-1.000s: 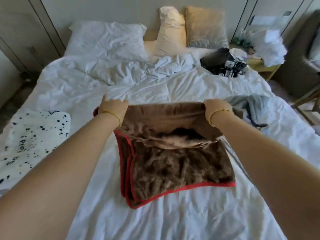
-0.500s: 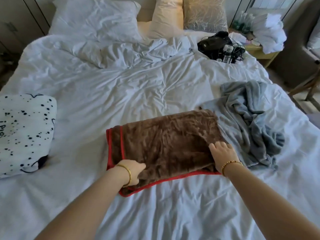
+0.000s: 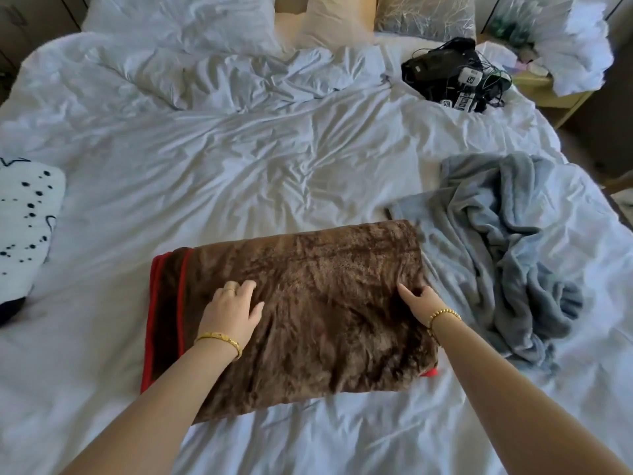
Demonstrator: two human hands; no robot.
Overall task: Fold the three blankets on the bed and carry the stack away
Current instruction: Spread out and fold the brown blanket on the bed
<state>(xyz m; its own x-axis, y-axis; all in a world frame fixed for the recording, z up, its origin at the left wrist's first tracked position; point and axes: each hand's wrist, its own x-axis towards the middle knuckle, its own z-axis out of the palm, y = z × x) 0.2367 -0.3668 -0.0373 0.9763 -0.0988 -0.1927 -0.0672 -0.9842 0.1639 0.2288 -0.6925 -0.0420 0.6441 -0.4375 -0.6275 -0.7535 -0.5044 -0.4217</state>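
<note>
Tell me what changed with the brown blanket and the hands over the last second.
Both hands let go of the far edge they had folded over. The left hand now rests flat on the folded brown blanket; the right hand touches its right edge. The grey blanket stays crumpled, and the spotted blanket stays at the left.

Bed (image 3: 274, 173): I see it spread with a rumpled white duvet.
Brown blanket (image 3: 325, 303): I find it folded into a rectangle, red trim along its left edge, lying near the foot.
Grey blanket (image 3: 507, 255): I see it crumpled, touching the brown one's right side.
Spotted blanket (image 3: 24, 217): I see it at the left edge, white with black dots, well apart from the others.
Pillows (image 3: 191, 18): I count white, cream and patterned ones at the head.
Black bundle (image 3: 455, 77): I see dark gear and cables, upper right.
</note>
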